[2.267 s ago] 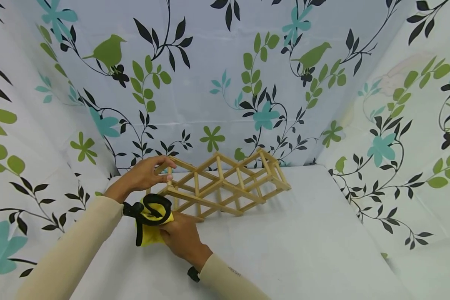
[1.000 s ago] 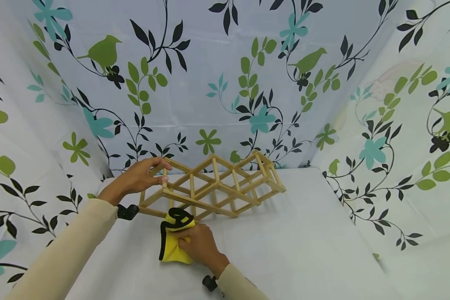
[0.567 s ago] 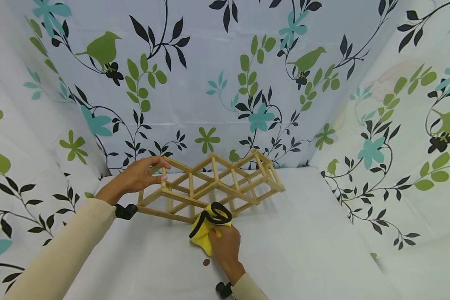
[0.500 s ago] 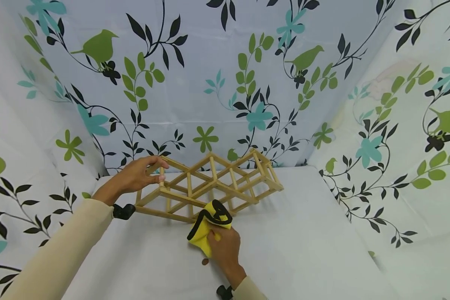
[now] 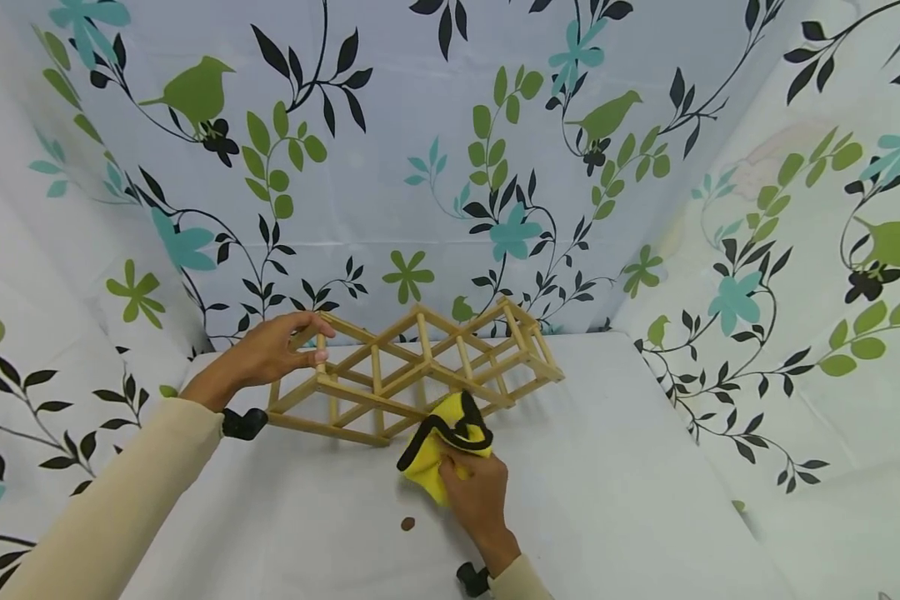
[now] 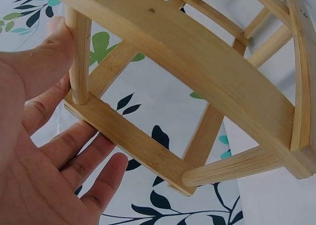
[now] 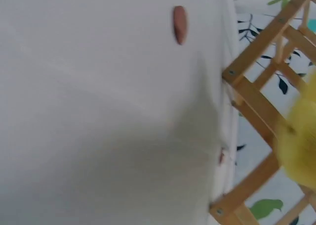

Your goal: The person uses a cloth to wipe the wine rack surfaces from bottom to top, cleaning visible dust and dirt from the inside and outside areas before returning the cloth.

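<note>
A light wooden lattice rack (image 5: 367, 398) of crossed slats and round rods stands on the white table. At its left end my left hand (image 5: 270, 350) holds an upright rod between thumb and fingers. The left wrist view shows that thumb on the rod (image 6: 79, 62), with the other fingers along the slat below. My right hand (image 5: 478, 500) grips a bunched yellow cloth (image 5: 423, 468) with black edging, against the rack's lower front slats near the middle. In the right wrist view the cloth (image 7: 301, 141) is blurred and the right hand is out of sight.
A small brown oval piece (image 5: 408, 523) lies on the white table (image 5: 615, 467), in front of the rack. White fabric (image 5: 390, 167) printed with leaves, birds and flowers hangs behind and at both sides. A black wrist mount (image 5: 472, 578) sits at the right wrist.
My right hand has moved the cloth rightward along the rack's front, from the left end to near the middle. The brown piece has come into sight. My left hand keeps its hold.
</note>
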The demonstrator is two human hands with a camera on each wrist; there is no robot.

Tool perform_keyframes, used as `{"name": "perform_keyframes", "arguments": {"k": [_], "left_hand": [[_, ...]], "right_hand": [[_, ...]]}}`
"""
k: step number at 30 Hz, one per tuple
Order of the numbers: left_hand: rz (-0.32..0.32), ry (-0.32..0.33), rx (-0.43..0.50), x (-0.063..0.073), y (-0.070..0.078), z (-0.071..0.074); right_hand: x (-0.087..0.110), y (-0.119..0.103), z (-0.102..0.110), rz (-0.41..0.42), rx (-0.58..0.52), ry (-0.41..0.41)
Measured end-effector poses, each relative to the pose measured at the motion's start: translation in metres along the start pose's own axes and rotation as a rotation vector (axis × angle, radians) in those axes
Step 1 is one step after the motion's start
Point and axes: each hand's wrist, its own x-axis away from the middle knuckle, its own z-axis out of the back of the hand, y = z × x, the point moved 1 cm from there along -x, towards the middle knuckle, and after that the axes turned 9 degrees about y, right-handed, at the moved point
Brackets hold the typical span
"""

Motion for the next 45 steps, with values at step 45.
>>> {"name": "perform_keyframes", "arguments": {"k": [45], "left_hand": [[-0.029,-0.009,-0.007,0.002,0.001,0.003]], "right_hand": [[-0.053,0.074,0.078,-0.156,0.065,0.212]]}}
